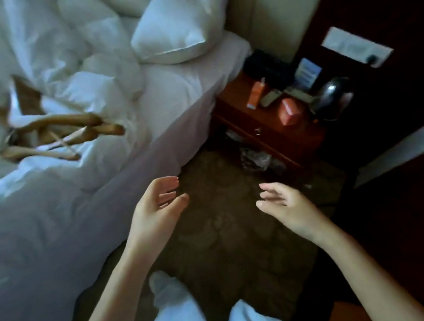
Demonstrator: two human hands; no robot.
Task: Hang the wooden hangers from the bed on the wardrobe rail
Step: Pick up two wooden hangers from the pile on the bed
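Note:
Several wooden hangers (62, 135) lie in a loose pile on the white duvet of the bed (50, 208), at the left. My left hand (158, 210) hovers over the carpet beside the bed's edge, fingers apart and empty, below and right of the hangers. Over the carpet to the right, my right hand (284, 204) is also open and holds nothing. Neither hand touches a hanger. The wardrobe rail is out of view.
A white pillow (181, 21) rests at the head of the bed. A dark wooden nightstand (268, 123) stands at the right with small boxes, a remote and a dark lamp (331, 96). Patterned carpet (227, 225) lies between the bed and dark wooden panels (415, 214).

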